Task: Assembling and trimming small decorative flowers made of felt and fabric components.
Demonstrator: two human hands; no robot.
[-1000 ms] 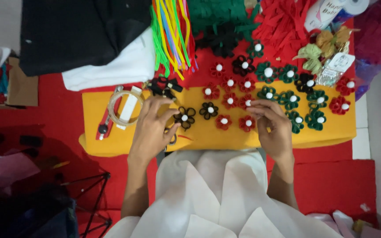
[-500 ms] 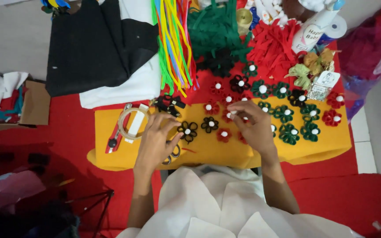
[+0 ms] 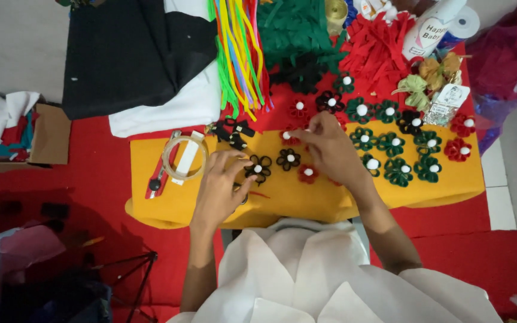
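Observation:
Several small felt flowers in red, green and black, each with a white bead centre, lie in rows on a yellow felt sheet (image 3: 163,203). My left hand (image 3: 221,186) rests on the sheet with its fingers apart, the fingertips touching a black flower (image 3: 259,168). My right hand (image 3: 332,149) reaches left across the rows. Its thumb and forefinger are pinched at a red flower (image 3: 286,137) near the sheet's far edge. Another black flower (image 3: 289,159) and a red one (image 3: 308,173) lie between my hands. Green flowers (image 3: 397,170) lie to the right of my right hand.
A clear tape ring (image 3: 182,158) and a red cutter (image 3: 158,178) lie left of my left hand. Coloured pipe cleaners (image 3: 237,54), black cloth (image 3: 133,54), green felt strips (image 3: 294,27), red felt strips (image 3: 378,51) and a white bottle (image 3: 429,30) lie beyond. A cardboard box (image 3: 50,134) stands far left.
My right hand has moved left and away from me, from the near red flowers to one at the sheet's far edge. My left hand stays by the black flower.

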